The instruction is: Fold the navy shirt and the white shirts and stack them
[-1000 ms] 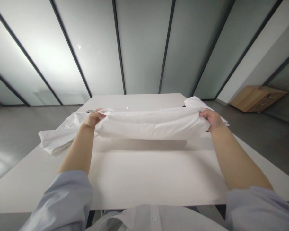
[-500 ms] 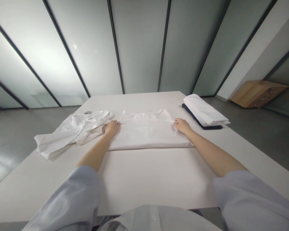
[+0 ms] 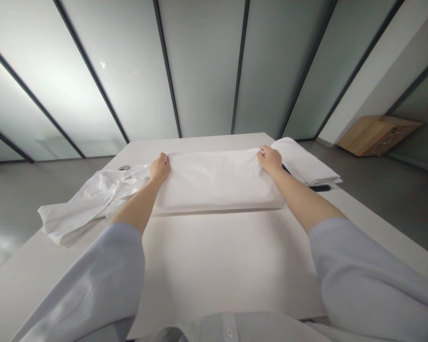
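Judging by its smooth drape, the folded white cloth [image 3: 216, 180] is probably light, limp and slightly slippery, best gripped by its far corners. It is held over the middle of the desk [image 3: 221, 261], those corners pinched between the fingers of the left hand [image 3: 160, 167] and right hand [image 3: 270, 160]. Both forearms [image 3: 137, 206] are stretched forward, angled inward.

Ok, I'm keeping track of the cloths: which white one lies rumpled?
The leftmost cloth, loosely heaped; the middle cloth is stretched between left hand and right hand, while the rightmost cloth lies neatly folded.
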`<state>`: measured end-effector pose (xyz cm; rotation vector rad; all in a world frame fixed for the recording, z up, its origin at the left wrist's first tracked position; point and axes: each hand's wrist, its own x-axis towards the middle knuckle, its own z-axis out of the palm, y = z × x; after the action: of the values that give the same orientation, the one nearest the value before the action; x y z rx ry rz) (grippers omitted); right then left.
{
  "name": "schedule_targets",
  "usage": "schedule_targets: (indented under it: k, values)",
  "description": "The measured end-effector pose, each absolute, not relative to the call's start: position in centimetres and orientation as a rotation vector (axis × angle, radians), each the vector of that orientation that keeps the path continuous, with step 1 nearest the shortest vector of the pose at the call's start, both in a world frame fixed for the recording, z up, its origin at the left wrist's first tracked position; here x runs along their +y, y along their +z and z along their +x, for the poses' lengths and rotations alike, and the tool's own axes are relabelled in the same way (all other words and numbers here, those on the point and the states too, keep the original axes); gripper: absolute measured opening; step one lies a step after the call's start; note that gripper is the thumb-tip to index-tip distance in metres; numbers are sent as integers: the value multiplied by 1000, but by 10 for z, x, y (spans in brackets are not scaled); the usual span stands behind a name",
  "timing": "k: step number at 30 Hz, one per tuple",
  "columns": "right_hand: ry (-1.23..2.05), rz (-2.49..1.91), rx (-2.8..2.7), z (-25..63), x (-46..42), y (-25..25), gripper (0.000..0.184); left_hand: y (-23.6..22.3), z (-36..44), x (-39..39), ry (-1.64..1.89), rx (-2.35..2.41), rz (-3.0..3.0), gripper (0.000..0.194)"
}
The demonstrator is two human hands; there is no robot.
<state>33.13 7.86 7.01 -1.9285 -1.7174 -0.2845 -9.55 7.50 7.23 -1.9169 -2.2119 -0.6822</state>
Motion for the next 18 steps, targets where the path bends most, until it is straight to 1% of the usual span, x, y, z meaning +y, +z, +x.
schedule_targets:
  k: [5, 9, 12, 13, 15, 18]
  values:
    - [-35, -2164, -1794, 322, 109, 61, 32, 66, -93, 100, -464, -2289, -1966, 41]
    - [45, -2232, -1749, 317, 110, 39, 32, 48, -91, 100, -370, -2343, -1975, 41]
    - [113, -2260, -1724, 316, 109, 24, 34, 34, -90, 96, -362, -2435, -1966, 41]
    - [141, -2272, -1712, 315, 109, 22, 36, 31, -89, 95, -373, -2469, -1949, 44]
    - [164, -2290, -1684, 312, 109, 21, 46, 28, -87, 94, -413, -2522, -1896, 55]
    - [27, -2230, -1709, 299, 107, 30, 63, 35, -75, 93, -515, -2466, -1857, 68]
